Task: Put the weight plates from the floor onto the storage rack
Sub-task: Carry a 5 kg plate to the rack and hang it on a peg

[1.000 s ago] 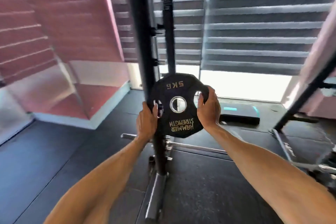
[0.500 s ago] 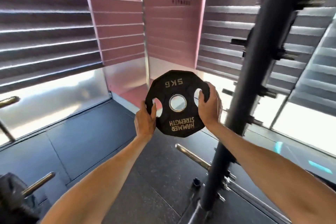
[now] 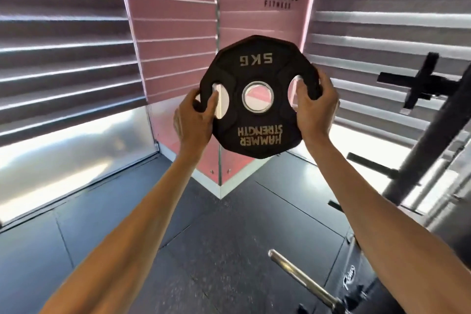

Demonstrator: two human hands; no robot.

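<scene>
Holding the weight plate (image 3: 257, 69) up in the air, standing on edge, with left hand (image 3: 196, 117) and right hand (image 3: 317, 107) each curled tight round a side hole. Probably going down and right next, to the shiny peg (image 3: 300, 275), nearer the right hand.

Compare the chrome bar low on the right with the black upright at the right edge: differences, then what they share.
The chrome bar is shiny; the black upright is matte. The chrome bar looks slimmer than the black upright. The chrome bar lies low near the floor; the black upright rises steeply off the right edge. Shared: both are to the person's right, and neither touches the weight plate.
</scene>
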